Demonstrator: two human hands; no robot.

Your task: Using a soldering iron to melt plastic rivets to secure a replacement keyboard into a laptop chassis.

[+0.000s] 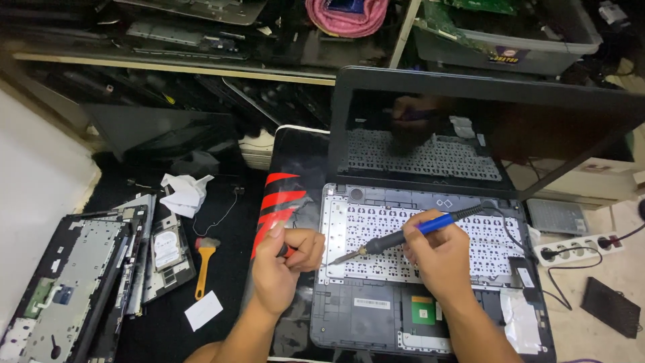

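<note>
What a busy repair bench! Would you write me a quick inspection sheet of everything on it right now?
Surface: black mat with red stripes under the work.
Job's things: opened laptop, keyboard backing plate exposed; blue-handled soldering iron, tip on the plate's left edge.
Clutter: dismantled laptop parts, hard drive, yellow-handled brush, crumpled tissue, white card.
Grippers: right hand holds the iron; left hand grips a small red-and-black tool, kind unclear.
Cables: iron's black cord; white power strip.
Surroundings: shelves of old parts, grey bin.
</note>
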